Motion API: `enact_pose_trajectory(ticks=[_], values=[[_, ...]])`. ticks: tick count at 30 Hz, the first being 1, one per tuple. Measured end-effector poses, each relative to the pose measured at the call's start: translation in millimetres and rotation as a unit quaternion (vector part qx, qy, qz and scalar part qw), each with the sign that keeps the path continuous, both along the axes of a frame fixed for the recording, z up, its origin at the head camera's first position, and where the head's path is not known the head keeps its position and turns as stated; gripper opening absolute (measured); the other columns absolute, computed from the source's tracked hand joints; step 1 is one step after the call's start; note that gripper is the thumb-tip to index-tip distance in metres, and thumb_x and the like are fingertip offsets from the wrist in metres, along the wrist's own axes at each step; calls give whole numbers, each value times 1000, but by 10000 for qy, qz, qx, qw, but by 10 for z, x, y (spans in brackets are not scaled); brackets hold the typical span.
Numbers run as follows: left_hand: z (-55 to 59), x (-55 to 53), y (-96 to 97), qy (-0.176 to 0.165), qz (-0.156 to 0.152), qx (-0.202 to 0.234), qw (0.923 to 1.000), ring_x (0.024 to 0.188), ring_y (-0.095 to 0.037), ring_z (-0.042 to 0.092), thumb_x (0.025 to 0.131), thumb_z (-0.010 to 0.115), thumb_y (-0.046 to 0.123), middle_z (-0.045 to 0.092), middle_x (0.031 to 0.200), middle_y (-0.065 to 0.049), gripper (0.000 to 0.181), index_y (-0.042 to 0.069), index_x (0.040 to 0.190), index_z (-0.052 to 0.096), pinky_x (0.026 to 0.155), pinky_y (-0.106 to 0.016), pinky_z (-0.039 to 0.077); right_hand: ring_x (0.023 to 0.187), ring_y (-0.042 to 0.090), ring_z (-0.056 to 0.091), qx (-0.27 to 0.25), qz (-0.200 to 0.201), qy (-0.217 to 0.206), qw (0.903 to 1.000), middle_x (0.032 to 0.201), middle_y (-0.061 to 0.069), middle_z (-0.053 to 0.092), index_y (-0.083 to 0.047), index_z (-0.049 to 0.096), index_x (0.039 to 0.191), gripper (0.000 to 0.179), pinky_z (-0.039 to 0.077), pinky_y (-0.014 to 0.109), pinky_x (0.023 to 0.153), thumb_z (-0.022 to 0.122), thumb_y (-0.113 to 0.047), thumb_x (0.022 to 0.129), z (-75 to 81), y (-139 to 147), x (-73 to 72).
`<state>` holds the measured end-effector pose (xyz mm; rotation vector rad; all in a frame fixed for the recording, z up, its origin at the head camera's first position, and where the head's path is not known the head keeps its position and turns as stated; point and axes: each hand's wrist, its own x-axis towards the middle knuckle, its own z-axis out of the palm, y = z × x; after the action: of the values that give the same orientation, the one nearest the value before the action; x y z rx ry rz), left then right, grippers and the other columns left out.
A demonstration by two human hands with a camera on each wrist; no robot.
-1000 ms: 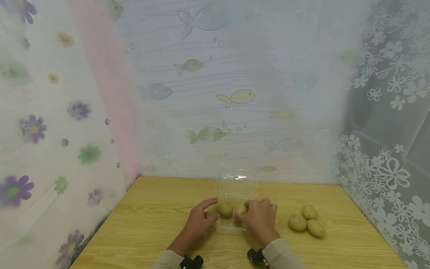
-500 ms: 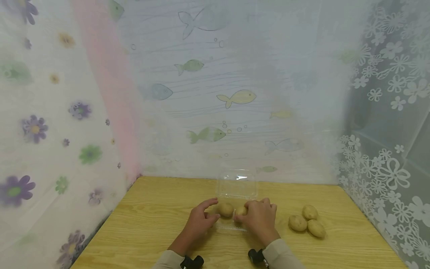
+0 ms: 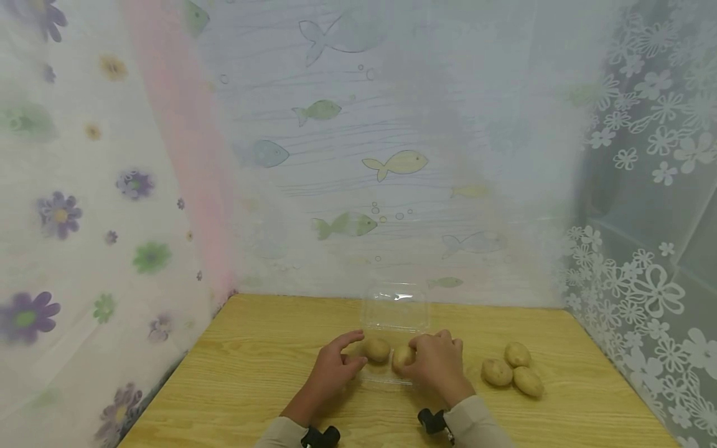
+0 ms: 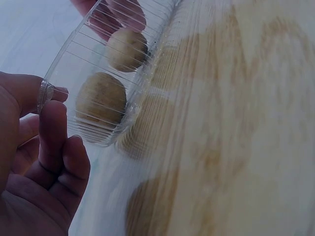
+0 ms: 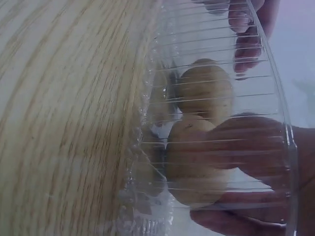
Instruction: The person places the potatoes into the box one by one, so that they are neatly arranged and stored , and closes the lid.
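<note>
A clear plastic clamshell box point(image 3: 386, 378) stands on the table with its lid point(image 3: 396, 306) raised at the back. Two potatoes lie inside, a left potato point(image 3: 377, 350) and a right potato point(image 3: 401, 359). My left hand point(image 3: 334, 367) pinches the box's left rim between thumb and finger, plainest in the left wrist view point(image 4: 47, 142). My right hand point(image 3: 439, 364) reaches in over the right side, its thumb and fingers parted around the right potato. In the right wrist view the thumb point(image 5: 246, 142) overlaps that potato through the ribbed wall, and a finger lies just below it.
Three loose potatoes point(image 3: 512, 370) sit together on the wooden table point(image 3: 269, 348), right of the box. Patterned curtains point(image 3: 336, 186) hang behind the table and along both sides. A small black camera point(image 3: 432, 421) is worn at each wrist.
My right hand has drawn slightly to the right, and its thumb has come off the front of the right potato, baring more of it. The left hand keeps its place at the rim.
</note>
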<state>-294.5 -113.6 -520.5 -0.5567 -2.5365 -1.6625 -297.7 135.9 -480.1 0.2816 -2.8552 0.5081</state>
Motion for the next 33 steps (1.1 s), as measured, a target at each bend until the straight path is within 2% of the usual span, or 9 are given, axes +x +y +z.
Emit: enact_pose_trajectory(ticks=[2,4,15,22,26,33], values=[[4,3,0,9,7,11,10000,46,-2,39,99,72,19,49,159,-4,55,11,150,53,47,-21,43,96,28,53,-10,13,-22,10000,107,-2,79,-18,82,105,45,32,45,77,92,-40,67,5,6,2],[7,9,-2,1,18,13,10000,46,-2,38,99,72,19,49,159,-3,55,11,150,54,46,-21,42,97,29,54,-14,3,8,10000,108,-1,79,-18,83,105,44,33,45,77,91,-38,67,2,6,1],[15,13,3,-36,7,141,9999,45,-2,38,98,73,18,48,159,-3,55,12,149,55,46,-21,42,87,26,52,-32,-104,315,9994,82,-8,73,-22,82,88,33,34,45,75,92,-46,68,-32,-28,-2],[15,16,-2,-44,4,206,9998,47,-2,41,98,73,17,48,159,-3,55,14,149,55,46,-21,43,90,28,54,-55,-185,374,9991,87,-7,74,-22,83,94,41,36,47,76,93,-52,68,-74,-32,-20],[14,17,-2,-54,-22,228,9997,47,-3,42,98,73,17,47,160,-3,56,14,150,54,47,-22,44,89,27,54,-64,-263,417,9988,81,-9,70,-22,82,94,42,34,46,77,93,-53,67,-100,-41,-35],[18,19,1,-43,17,147,9999,46,-2,41,98,73,18,49,159,-3,55,14,150,54,46,-22,43,86,28,52,-168,-361,537,9978,79,-7,71,-23,82,92,40,34,46,76,93,-52,66,-118,-55,-51]])
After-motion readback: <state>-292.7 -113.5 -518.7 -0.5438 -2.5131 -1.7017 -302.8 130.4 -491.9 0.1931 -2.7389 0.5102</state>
